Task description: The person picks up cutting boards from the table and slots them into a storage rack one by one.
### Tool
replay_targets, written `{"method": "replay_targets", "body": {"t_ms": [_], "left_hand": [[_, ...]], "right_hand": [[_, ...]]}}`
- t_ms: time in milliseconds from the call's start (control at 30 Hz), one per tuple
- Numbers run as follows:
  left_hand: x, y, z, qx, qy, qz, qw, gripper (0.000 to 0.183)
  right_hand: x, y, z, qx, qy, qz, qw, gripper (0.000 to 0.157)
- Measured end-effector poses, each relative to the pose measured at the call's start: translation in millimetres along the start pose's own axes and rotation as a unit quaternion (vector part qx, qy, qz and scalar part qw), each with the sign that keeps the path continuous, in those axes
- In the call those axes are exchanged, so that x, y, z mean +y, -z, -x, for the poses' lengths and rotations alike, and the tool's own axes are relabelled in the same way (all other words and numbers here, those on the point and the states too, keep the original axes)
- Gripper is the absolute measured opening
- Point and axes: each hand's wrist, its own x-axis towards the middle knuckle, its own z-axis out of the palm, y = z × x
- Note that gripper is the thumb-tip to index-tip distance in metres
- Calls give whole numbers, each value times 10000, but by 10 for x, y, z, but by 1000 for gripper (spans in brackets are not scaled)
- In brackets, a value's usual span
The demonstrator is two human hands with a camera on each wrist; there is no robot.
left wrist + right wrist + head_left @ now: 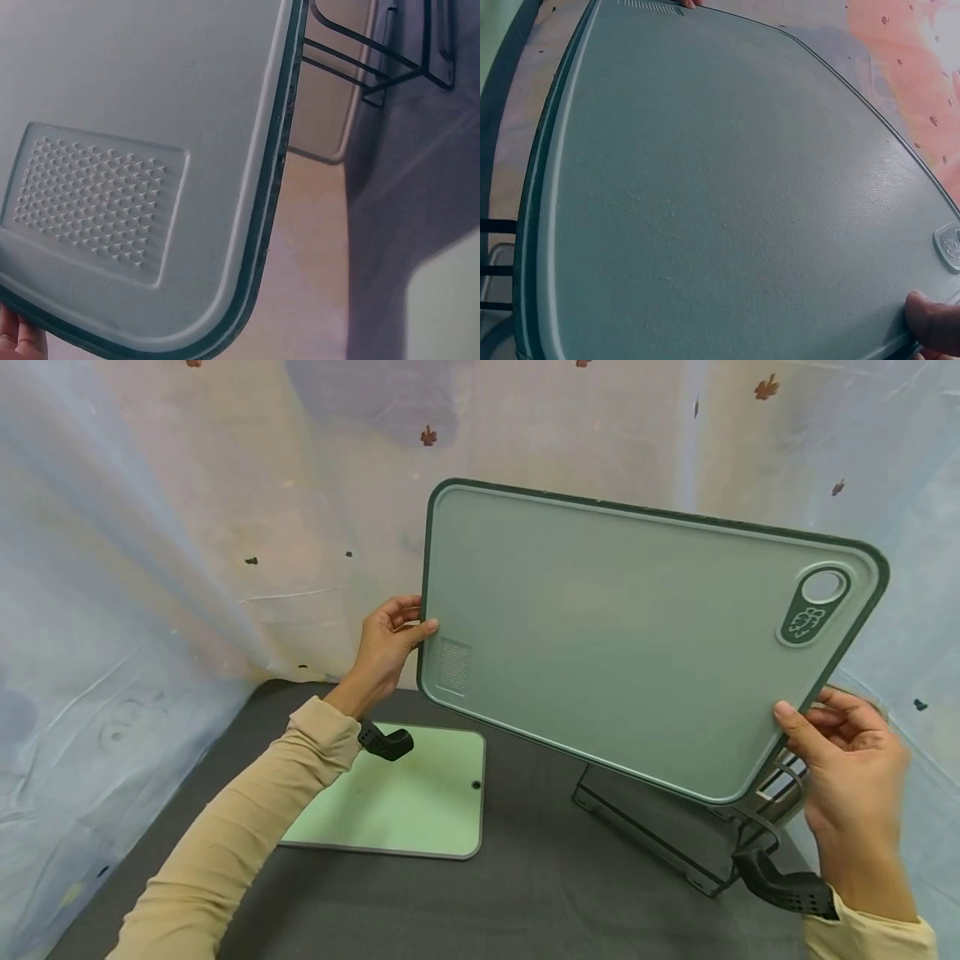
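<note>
A grey-green cutting board (615, 643) with a dark green rim is held up, tilted, above the table. It has a ring hole at its upper right corner and a studded grating patch (94, 202) near its left end. My left hand (386, 639) grips the left edge, thumb on the front face. With thumb in front and fingers behind, my right hand (855, 760) grips the lower right edge. In the right wrist view, the right thumb (934, 322) presses on the board's face. Only a bit of the left fingers (21, 336) shows in the left wrist view.
A light green board (405, 793) with a grey edge lies flat on the dark grey table (525, 877). Behind the held board's lower right part stands a black wire rack (645, 835), partly hidden. Plastic-like sheeting (225, 510) surrounds the table.
</note>
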Motion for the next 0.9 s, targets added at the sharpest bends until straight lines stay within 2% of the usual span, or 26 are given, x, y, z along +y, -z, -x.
{"method": "replay_targets", "body": {"t_ms": [100,433,600,900], "left_hand": [[4,-98,-43,-44,-92,72,9999,33],[-6,-429,-154,-171,-223,187,9994,33],[-29,-619,-206,-161,-244,137,9995,34],[-64,-958,-321,-252,-518,58,9983,34]], "right_hand": [[-45,47,-30,142,29,111,9998,31],[-190,199,-173,343,426,-198,9983,30],[-216,309,-268,276,718,-322,9965,31],[-253,506,-394,511,734,-172,9958,28]]}}
